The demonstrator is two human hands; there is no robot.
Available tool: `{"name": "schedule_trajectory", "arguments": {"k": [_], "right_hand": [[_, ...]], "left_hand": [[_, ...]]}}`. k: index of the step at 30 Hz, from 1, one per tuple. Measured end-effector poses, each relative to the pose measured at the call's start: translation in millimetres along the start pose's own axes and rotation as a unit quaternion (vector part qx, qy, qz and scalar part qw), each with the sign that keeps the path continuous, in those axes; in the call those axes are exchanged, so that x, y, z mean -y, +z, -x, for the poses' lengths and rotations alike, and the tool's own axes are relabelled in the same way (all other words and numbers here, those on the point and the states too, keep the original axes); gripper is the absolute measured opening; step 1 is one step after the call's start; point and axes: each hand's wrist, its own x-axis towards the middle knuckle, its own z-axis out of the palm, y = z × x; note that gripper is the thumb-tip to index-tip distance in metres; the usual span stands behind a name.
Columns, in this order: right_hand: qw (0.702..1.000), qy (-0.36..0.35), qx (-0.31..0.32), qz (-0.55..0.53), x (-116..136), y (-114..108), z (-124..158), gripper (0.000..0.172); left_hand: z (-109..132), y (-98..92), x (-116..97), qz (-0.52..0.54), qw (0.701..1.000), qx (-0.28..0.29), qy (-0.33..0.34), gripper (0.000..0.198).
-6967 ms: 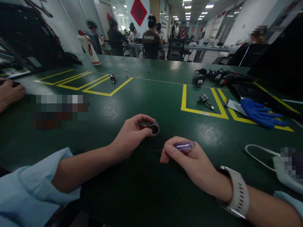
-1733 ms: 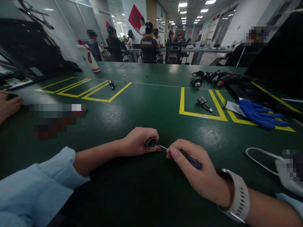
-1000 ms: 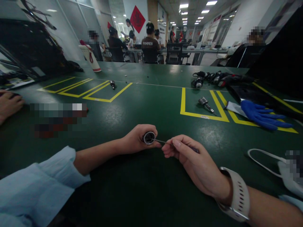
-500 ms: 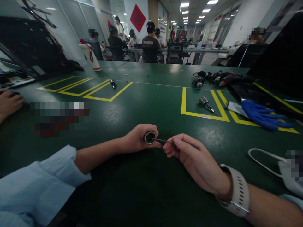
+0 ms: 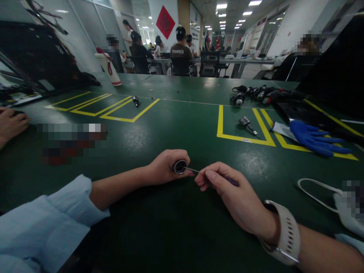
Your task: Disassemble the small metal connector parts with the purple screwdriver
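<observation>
Wrapped in my left hand is a hollow cylindrical part with a shiny metal rim, its dark open end facing me. My fingers cover most of its body. My right hand pinches a screwdriver with a thin metal shaft and a dark purple handle. The shaft points left and its end reaches the cylinder's opening; how deep it sits inside, I cannot tell. Both hands are just above the green table.
Metal parts lie beyond: one at the left tape, another inside the right yellow outline. A blue glove, dark tools and a white mask are at right. Another person's hand rests at far left, near a cup.
My right hand has turned slightly, so more of the screwdriver's handle shows. The cylindrical part has tilted a little in my left hand. A standing person in the background has moved left.
</observation>
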Motion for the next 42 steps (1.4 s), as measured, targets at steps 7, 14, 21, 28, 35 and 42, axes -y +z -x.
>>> {"name": "schedule_trajectory", "arguments": {"k": [7, 14, 21, 28, 35, 42], "right_hand": [[0.991, 0.058, 0.003, -0.120, 2.8, -4.7, -6.7, 0.014], [0.992, 0.053, 0.001, -0.111, 2.8, -3.8, -4.0, 0.016], [0.999, 0.033, -0.009, -0.041, 3.0, -0.2, -2.1, 0.015], [0.991, 0.064, 0.009, -0.114, 5.5, -5.0, -5.6, 0.014], [0.999, 0.015, -0.008, -0.039, 5.0, -3.7, -4.6, 0.015], [1.000, 0.006, -0.006, -0.027, 5.1, -2.3, -1.7, 0.015]], "left_hand": [[-0.6, -0.5, -2.2, 0.016, 1.000, 0.004, 0.011, 0.022], [-1.7, -1.5, -4.6, 0.046, 0.999, 0.016, -0.006, 0.023], [-0.6, -1.1, -3.1, 0.022, 0.999, 0.027, -0.001, 0.020], [-0.6, -0.6, -3.5, 0.040, 0.999, 0.017, -0.002, 0.022], [-0.8, -0.1, -4.4, 0.026, 1.000, -0.001, -0.017, 0.022], [-0.9, -1.6, -5.8, 0.051, 0.999, -0.005, -0.015, 0.022]]}}
